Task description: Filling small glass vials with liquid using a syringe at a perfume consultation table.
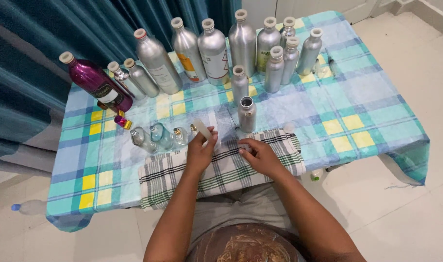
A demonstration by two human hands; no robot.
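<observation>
Table (376,111) with a checked blue-green-yellow cloth fills the view, teal curtain (32,73) behind it. Back row: a line of silver metal bottles (214,51), mostly capped, plus one purple bottle (97,85) lying tilted at the left end. In front of that row stands one small silver bottle with its cap off (246,114), just beyond the striped towel (221,170) spread at the near edge. Left of it, a cluster of small clear glass bottles (160,137) on the cloth, and a small purple-and-gold cap (123,122) near the purple bottle. Left hand (200,153) is pinched around a small pale tube-like piece (202,130), held up over the towel's far edge, beside the glass bottles. Right hand (262,156) rests on the towel with fingers curled on a small item (244,147); too small to tell what. Judgement: looks like the decanting step, drawing from the open silver bottle into the small glass ones. Next move likely calls for a steady, vertical tip entry into a narrow neck, with the small bottle held steady so it doesn't tip.
</observation>
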